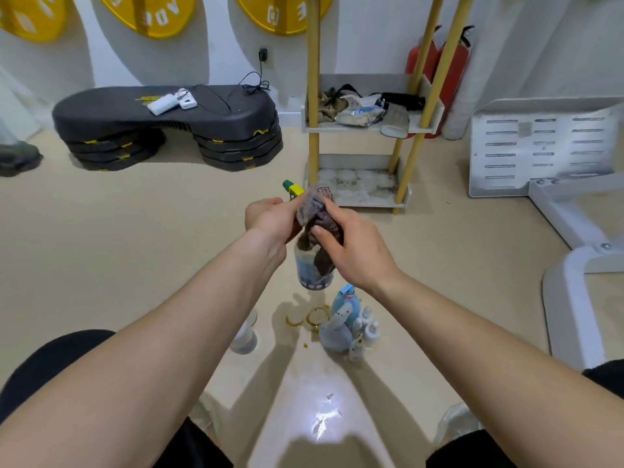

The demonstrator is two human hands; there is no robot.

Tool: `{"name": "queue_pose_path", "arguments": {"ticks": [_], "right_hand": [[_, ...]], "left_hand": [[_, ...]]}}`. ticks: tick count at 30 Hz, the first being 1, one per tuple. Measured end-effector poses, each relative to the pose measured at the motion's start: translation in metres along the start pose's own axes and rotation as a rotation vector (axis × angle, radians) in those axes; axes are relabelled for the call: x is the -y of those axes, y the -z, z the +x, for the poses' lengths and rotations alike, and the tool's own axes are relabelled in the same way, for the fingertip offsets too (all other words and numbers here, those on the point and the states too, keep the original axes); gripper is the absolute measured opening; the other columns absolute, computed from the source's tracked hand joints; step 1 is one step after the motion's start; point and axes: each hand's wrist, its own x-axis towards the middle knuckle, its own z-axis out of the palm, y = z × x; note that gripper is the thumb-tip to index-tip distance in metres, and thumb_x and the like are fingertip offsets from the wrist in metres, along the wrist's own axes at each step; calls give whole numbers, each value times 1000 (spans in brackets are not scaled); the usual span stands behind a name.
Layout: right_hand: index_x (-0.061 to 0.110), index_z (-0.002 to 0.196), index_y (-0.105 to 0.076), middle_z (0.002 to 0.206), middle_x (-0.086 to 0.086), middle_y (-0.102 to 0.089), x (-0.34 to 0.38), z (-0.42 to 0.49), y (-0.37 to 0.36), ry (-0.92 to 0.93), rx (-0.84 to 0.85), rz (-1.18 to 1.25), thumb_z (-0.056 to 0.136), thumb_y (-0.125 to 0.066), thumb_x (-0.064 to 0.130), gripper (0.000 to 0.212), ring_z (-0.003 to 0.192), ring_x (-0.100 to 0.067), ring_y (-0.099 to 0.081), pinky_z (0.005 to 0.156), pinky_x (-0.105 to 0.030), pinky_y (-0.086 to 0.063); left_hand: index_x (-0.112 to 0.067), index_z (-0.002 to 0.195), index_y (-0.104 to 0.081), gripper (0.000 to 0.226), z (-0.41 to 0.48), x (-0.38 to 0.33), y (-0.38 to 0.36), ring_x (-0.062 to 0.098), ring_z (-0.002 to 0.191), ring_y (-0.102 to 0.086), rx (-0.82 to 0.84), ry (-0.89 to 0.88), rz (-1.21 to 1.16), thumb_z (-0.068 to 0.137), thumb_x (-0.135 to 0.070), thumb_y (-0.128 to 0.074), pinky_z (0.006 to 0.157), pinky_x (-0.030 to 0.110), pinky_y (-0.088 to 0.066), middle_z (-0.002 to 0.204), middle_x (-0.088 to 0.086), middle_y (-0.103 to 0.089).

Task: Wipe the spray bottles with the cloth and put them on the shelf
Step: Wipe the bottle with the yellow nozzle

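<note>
Right now the fingers (pixel 270 202) of the left hand (pixel 270 219) are curled tight round the neck of a bottle (pixel 312 273), just under its green and yellow nozzle (pixel 293 189). The bottle is held tilted in the air with its base toward the person. The right hand (pixel 353 246) pinches a dark cloth (pixel 317 211) against the bottle's shoulder, with the thumb on the near side and the other fingers wrapped behind. A tail of cloth trails down over the label. I judge that one hand steadies the bottle so the other can rub without it turning, and that the grip at the neck leaves the body free for the cloth. Wiping seems to be under way at the top, with the lower body not yet done.

Below the hands, on the floor (pixel 101 265), a cluster of other bottles (pixel 347 319) stands beside brownish ring stains (pixel 317 317), likely marks left by bottles. One clear bottle (pixel 243 336) stands apart under the left forearm. The shelf (pixel 351 129) is ahead, well apart from the hands. It has yellow posts, an upper tray piled with rags, and a stained lower tray (pixel 364 202). Further off, by the wall, are stacked black step platforms (pixel 169 123), red extinguishers (pixel 454 62) and a white metal frame (pixel 540 143).
</note>
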Motion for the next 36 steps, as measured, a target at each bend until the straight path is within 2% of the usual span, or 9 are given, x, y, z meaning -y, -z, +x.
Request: {"name": "queue_pose_path", "arguments": {"ticks": [5,9,15,18,22,25,28,30,36], "right_hand": [[1,125,-66,84,-14,-67,4,4,17,312,-269,-752,80,-80,17,50,68,-35,-65,48,-35,-48],[5,97,-73,66,-8,-63,4,2,32,508,-343,-1005,77,-74,12,22,51,-27,-59,41,-28,-38],[14,94,-69,74,-4,-64,-15,-2,46,589,-149,-832,84,-71,18,11,63,-29,-61,43,-31,-42],[25,95,-69,84,3,-70,-14,-8,63,321,-7,-548,87,-67,29,10,78,-25,-66,56,-34,-50],[24,117,-64,101,7,-76,-24,-4,62,-153,-100,261,93,-68,32,26,94,-11,-71,85,-38,-58],[36,117,-55,115,7,-73,-25,4,52,-300,-154,654,91,-63,49,30,108,-16,-71,96,-52,-56],[35,101,-63,102,19,-75,-8,4,34,-199,-117,572,106,-38,45,28,104,1,-67,100,-30,-52],[34,87,-64,82,27,-71,0,-2,20,-71,-67,420,111,-31,31,41,85,10,-63,81,-14,-47],[27,80,-56,83,11,-49,-23,9,7,55,-165,34,102,-45,31,25,82,-13,-43,69,-24,-25]], "left_hand": [[-4,80,-62,68,-16,-18,-14,26,72,-68,6,-61,16,35,-44,-94,87,50,-60,79,16,-70],[-14,57,-51,52,-18,-17,-20,23,67,-55,-10,-90,67,49,-38,-96,75,38,-58,59,2,-55],[-17,60,-49,50,-15,-16,-20,22,63,-56,-18,-98,107,56,-34,-96,79,49,-60,65,4,-60],[-17,62,-47,49,-14,-19,-17,23,66,-57,10,-98,120,67,-33,-93,84,50,-60,71,10,-60],[-17,67,-45,44,-21,-27,-20,17,63,-64,90,-167,185,79,-33,-85,61,25,-59,75,9,-65],[-20,69,-45,43,-26,-29,-21,17,63,-66,143,-152,194,80,-34,-83,66,31,-57,74,6,-69],[-21,72,-43,43,-27,-32,-22,18,56,-64,190,-78,104,81,-31,-83,53,29,-56,71,7,-68],[-21,74,-43,41,-27,-34,-23,18,53,-60,200,-44,63,82,-28,-83,46,25,-50,72,8,-66],[-12,101,-56,34,-23,-43,-24,27,74,-67,192,22,-2,83,-25,-82,81,50,-59,83,13,-71]]}}
